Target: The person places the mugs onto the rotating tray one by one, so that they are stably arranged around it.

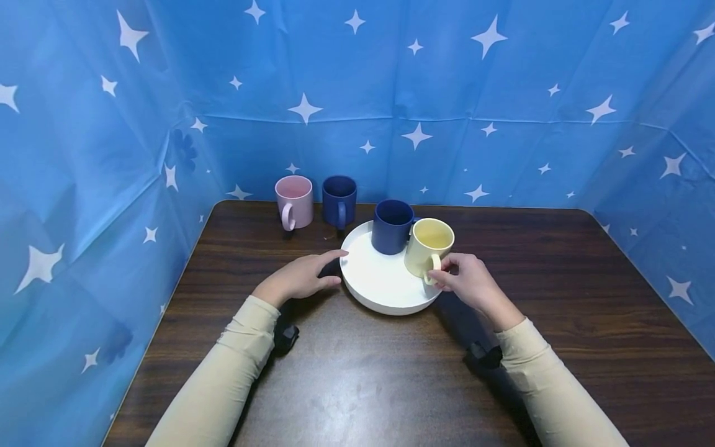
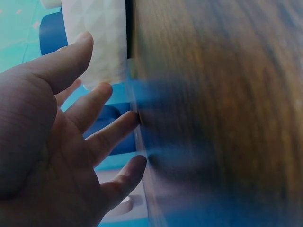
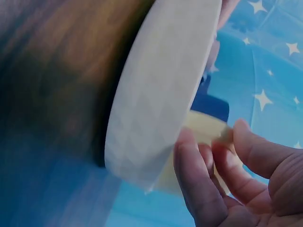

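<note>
A round white tray point(image 1: 371, 280) holds a pale yellow mug point(image 1: 418, 253) and a dark blue mug point(image 1: 388, 233). The yellow mug stands upright at the tray's right side, its handle turned toward the front right. My right hand point(image 1: 469, 282) pinches that handle between thumb and fingers; the right wrist view shows the curled fingers beside the tray's faceted outer wall point(image 3: 151, 94). At the tray's left rim, my left hand point(image 1: 300, 277) has its fingers spread, fingertips close to the rim and nothing held. The left wrist view shows these spread fingers point(image 2: 116, 135) near the tabletop.
Behind and left of the tray, a pink mug point(image 1: 302, 208) and another dark blue mug point(image 1: 339, 200) stand on the dark wooden table point(image 1: 357, 372), handles toward me. A blue curtain with white stars point(image 1: 357, 74) hangs along the table's back and sides.
</note>
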